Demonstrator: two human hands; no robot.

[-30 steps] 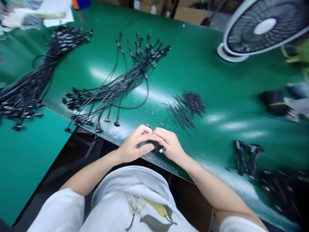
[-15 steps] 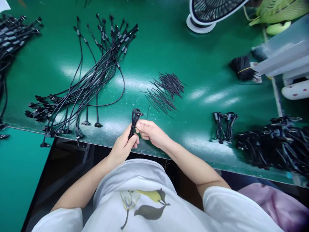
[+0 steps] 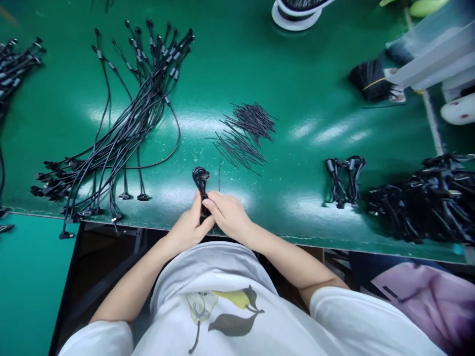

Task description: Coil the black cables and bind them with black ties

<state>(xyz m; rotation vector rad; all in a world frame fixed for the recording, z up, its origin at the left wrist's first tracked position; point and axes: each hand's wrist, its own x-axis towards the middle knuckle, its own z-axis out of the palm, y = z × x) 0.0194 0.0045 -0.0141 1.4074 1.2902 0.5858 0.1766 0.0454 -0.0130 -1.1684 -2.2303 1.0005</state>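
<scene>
A short black cable folded into a small bundle (image 3: 201, 180) sticks up from between my two hands at the near edge of the green table (image 3: 304, 99). My left hand (image 3: 187, 227) grips its lower part from the left. My right hand (image 3: 228, 215) pinches it from the right, fingers closed around it. A thin black twist tie (image 3: 219, 174) stands just right of the bundle's top. A loose heap of black twist ties (image 3: 245, 131) lies a little beyond my hands.
A fan of loose black cables (image 3: 122, 123) lies to the left, another cable bunch (image 3: 15, 64) at the far left. Two tied bundles (image 3: 345, 180) and a pile of them (image 3: 423, 198) sit right. A white fan base (image 3: 295, 12) stands at the back.
The view swung right and down, and the fan slid out at the top. My hands stayed on the folded cable and drew closer together around it, near the table's edge.
</scene>
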